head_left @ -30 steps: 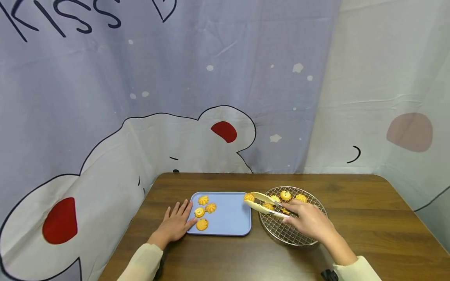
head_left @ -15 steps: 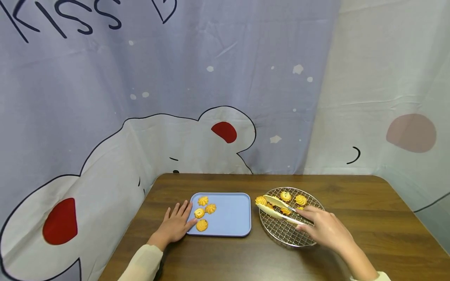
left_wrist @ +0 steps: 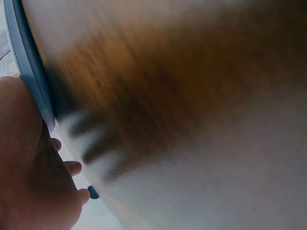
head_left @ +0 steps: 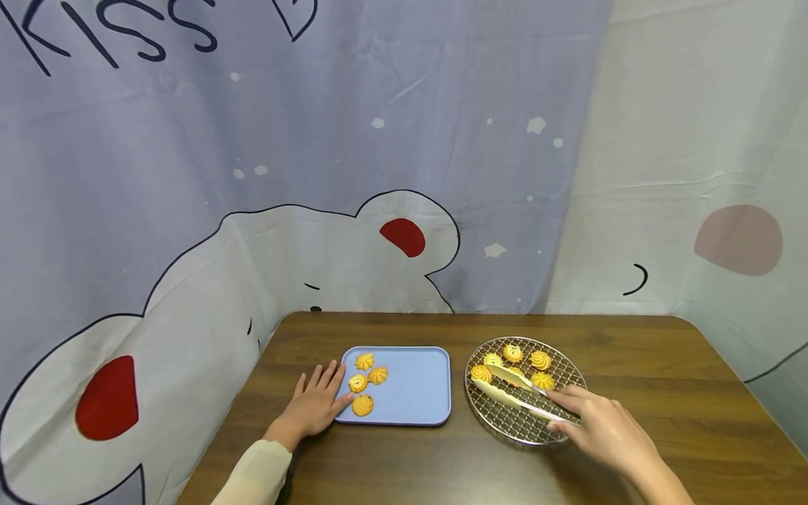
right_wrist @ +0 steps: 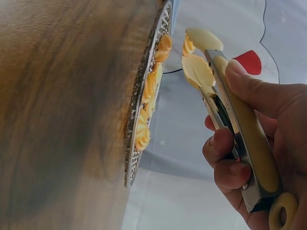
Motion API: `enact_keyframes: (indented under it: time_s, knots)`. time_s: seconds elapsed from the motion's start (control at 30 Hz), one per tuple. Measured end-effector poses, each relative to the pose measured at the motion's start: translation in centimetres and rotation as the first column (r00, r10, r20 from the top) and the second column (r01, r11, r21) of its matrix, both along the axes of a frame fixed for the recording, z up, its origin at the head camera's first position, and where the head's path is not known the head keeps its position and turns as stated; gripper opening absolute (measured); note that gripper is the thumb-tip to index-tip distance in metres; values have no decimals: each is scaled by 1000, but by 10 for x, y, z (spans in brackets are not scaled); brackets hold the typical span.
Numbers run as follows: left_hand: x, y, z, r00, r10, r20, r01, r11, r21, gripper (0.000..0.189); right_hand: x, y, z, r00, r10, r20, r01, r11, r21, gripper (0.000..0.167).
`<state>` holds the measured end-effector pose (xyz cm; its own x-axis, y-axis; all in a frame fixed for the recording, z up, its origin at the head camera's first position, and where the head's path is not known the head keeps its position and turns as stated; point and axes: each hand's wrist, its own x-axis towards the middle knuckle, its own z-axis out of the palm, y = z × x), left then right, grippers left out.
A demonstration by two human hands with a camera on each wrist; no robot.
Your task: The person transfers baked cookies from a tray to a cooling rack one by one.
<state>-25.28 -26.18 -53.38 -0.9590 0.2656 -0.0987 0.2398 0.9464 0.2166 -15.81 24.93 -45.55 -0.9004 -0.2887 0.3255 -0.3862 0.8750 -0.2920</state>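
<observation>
1. Your right hand holds a pair of cream tongs, fingers curled round the handles. The blades run away from your grip, forward and to the left, over the round wire rack.
2. The tong tips hold a cookie at their far end, just above the rack's left edge. In the right wrist view the blades stand a little apart with the cookie between them, clear of the mesh.
3. More cookies lie on the rack just beyond and to the right of the tips, close beside the blades.
4. The blue tray lies to the left of your grip, just beside the rack and apart from it, long side across you. It carries four cookies at its left end.
5. Your left hand rests flat on the table, fingers straight, touching the tray's left edge; it holds nothing.
6. The head view shows the whole layout; the right wrist view alone shows the gap between blades and rack. The left wrist view is blurred, showing only the hand and the tray's rim.
</observation>
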Motion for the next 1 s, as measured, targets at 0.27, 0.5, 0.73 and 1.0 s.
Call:
enact_keyframes:
  time_s: [0.27,0.5,0.73,1.0]
  knots:
    - [0,-1,-2,1000,-2,2,2,1000,7,78,6,5,-7,1000,10,-17,-10,1000,10,48]
    - [2,1,3,1000,7,11,-7,1000,-21,74,9,7,-11,1000,1,10,-1,1000,4,50]
    - [3,1,6,1000,5,13,-5,1000,-6,74,10,8,-12,1000,16,6,-16,1000,8,47]
    - [-2,-3,-6,1000,3,-1,-3,1000,-7,75,10,9,-12,1000,9,16,-9,1000,9,47]
